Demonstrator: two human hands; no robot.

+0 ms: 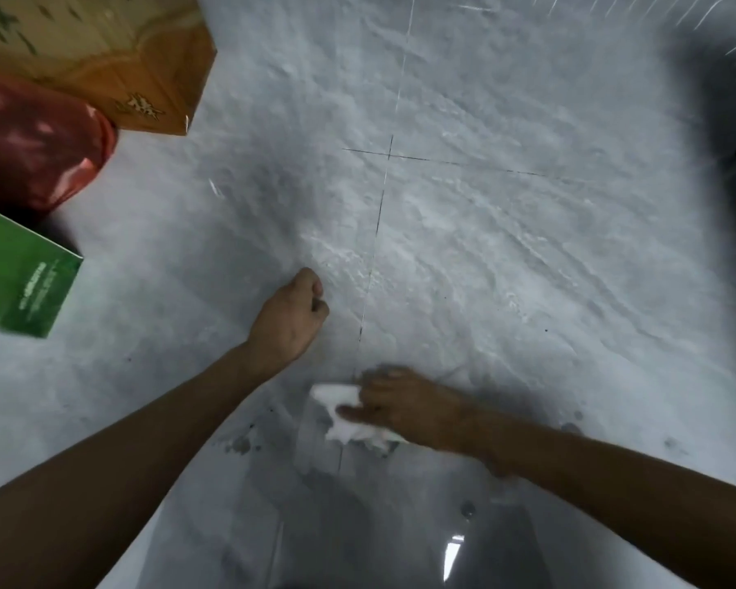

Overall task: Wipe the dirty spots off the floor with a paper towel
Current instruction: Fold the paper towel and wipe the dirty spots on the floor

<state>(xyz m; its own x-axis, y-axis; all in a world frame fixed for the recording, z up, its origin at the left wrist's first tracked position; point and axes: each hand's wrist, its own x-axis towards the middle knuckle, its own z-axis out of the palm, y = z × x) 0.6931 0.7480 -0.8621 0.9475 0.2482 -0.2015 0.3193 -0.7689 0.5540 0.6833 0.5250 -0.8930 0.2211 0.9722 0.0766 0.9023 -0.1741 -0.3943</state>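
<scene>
Head view, right hand pressing paper towel, left hand fisted

Glossy tile floor, soft paper towel
</scene>
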